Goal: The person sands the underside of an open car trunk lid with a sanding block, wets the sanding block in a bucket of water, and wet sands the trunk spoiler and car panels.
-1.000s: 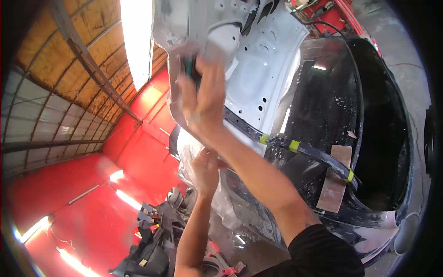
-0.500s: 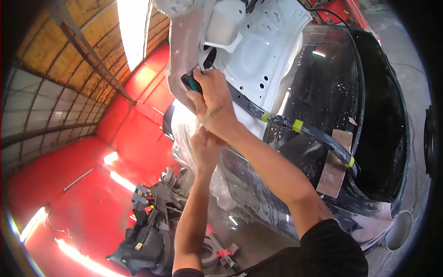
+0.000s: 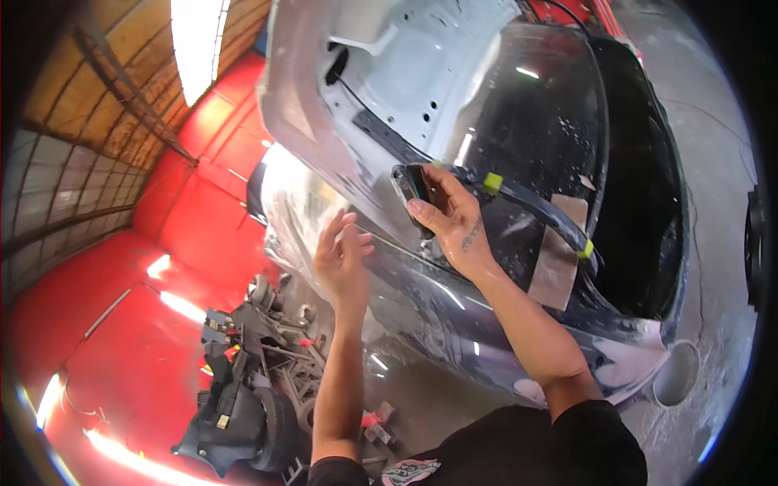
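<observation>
Parts [image 3: 235,429] are lying on the floor, far left. Plastic sheet [image 3: 296,202] is hanging beyond my left hand [image 3: 341,261], its fingers loosely parted. Black block [image 3: 412,193] is sitting gripped in my right hand [image 3: 460,227] over the car [image 3: 433,296]; can't tell if it's touching. Farther right, taped trim [image 3: 536,206] is crossing the board [image 3: 553,271].

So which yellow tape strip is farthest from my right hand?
The strip beside the flat board; the other two sit closer to your right hand.
</observation>
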Available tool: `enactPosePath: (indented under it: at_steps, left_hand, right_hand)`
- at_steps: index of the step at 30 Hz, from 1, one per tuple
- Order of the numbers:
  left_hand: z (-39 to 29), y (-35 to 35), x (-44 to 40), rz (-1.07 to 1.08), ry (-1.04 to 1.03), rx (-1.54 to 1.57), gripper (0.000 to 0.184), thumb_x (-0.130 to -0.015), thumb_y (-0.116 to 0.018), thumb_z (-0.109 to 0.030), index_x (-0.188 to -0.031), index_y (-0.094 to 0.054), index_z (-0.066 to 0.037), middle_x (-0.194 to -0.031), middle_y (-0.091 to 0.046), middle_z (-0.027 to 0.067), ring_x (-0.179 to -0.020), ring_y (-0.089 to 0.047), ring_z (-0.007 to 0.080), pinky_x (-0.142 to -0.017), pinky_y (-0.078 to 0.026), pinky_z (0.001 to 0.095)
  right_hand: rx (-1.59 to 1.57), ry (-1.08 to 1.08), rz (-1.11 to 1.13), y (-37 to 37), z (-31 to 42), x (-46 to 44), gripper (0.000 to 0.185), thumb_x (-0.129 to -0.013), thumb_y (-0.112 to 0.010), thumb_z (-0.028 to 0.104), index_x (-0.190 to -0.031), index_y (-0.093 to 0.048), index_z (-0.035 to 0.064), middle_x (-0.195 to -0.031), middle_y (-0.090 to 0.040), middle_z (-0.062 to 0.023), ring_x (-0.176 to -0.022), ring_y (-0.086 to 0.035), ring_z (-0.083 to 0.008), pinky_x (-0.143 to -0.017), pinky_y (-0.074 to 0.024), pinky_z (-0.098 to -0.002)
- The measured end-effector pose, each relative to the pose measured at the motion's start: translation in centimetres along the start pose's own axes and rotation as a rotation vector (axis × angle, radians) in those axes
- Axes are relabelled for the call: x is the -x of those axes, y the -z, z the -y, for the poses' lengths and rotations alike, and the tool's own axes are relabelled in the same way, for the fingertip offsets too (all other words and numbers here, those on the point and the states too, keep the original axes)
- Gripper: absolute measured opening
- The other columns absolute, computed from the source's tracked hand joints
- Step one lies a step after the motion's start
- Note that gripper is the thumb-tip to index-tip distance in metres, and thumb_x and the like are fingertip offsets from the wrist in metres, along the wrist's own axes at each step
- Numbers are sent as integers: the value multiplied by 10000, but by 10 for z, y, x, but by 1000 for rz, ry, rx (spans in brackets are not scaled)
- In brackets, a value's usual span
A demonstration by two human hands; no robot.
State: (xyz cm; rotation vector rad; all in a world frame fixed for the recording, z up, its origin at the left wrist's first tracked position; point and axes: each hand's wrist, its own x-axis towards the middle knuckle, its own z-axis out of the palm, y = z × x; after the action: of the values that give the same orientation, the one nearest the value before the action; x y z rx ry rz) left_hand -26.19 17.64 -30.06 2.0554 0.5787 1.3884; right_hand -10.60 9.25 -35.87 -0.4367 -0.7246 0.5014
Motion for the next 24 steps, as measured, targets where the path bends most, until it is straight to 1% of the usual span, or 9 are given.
enactPosePath:
  at_steps: [1,3,6,10,11,16,17,21,24]
  left_hand:
    - [1,0,16,-1,50,95,398,-1061,-634,-143,-1412,-584,37,-1271,-672,128,-969,-716,190,-765,-618,297]
    - [-3,-10,40,125,78,225,402,-1062,-637,-152,-1408,-580,45,-1270,-673,121,-1005,-708,190,-804,-619,313]
    - [-8,-24,72,221,146,257,406,-1028,-688,-121,-1377,-595,65,-1247,-678,97,-1037,-682,159,-868,-574,294]
    - [-5,-31,109,256,274,288,393,-978,-739,-61,-1338,-637,56,-1121,-704,49,-1005,-648,100,-889,-509,255]
    - [1,-30,120,282,284,309,388,-977,-740,-60,-1335,-640,52,-1107,-706,43,-1000,-644,96,-891,-508,255]
    - [19,-30,183,576,496,525,368,-997,-705,-56,-1343,-637,48,-1103,-713,38,-992,-640,93,-890,-506,248]
    - [20,-32,199,653,520,560,378,-1022,-661,-59,-1377,-610,60,-1182,-698,71,-1040,-646,105,-894,-533,263]
    - [12,-61,261,943,651,768,387,-1053,-565,-29,-1424,-554,79,-1381,-597,138,-1128,-649,156,-918,-597,316]
    - [15,-87,318,1090,654,834,395,-1060,-528,-23,-1444,-536,72,-1362,-606,142,-1119,-660,164,-914,-600,316]
  right_hand:
    - [39,9,-4,6,-1,9,520,-943,-770,138,-1405,-574,1,-1243,-688,-92,-1131,-645,-175,-960,-516,-325]
    - [45,-3,-5,11,-4,30,552,-913,-789,100,-1406,-565,-4,-1249,-687,-106,-1168,-643,-189,-1008,-504,-333]
    - [326,31,17,16,-6,63,580,-892,-808,94,-1405,-559,-10,-1262,-684,-112,-1183,-635,-187,-1031,-496,-338]
    - [691,280,103,40,-4,104,603,-815,-849,81,-1362,-607,4,-1318,-661,-191,-1241,-637,-335,-1063,-505,-411]
    - [727,269,88,44,-3,118,595,-797,-852,83,-1343,-627,9,-1335,-637,-225,-1257,-611,-408,-1057,-509,-445]
    - [934,75,82,74,40,204,614,-847,-838,138,-1393,-592,2,-1392,-587,-226,-1270,-609,-389,-1042,-508,-435]
    - [972,25,61,80,49,223,617,-859,-840,167,-1396,-591,-6,-1388,-590,-226,-1277,-610,-375,-1050,-501,-423]
    - [1108,-80,-87,107,82,305,593,-905,-798,181,-1417,-577,-21,-1408,-588,-229,-1308,-588,-384,-1091,-461,-443]
    - [1025,-349,-311,112,117,363,565,-944,-711,216,-1435,-568,-24,-1439,-584,-203,-1332,-576,-307,-1123,-433,-421]
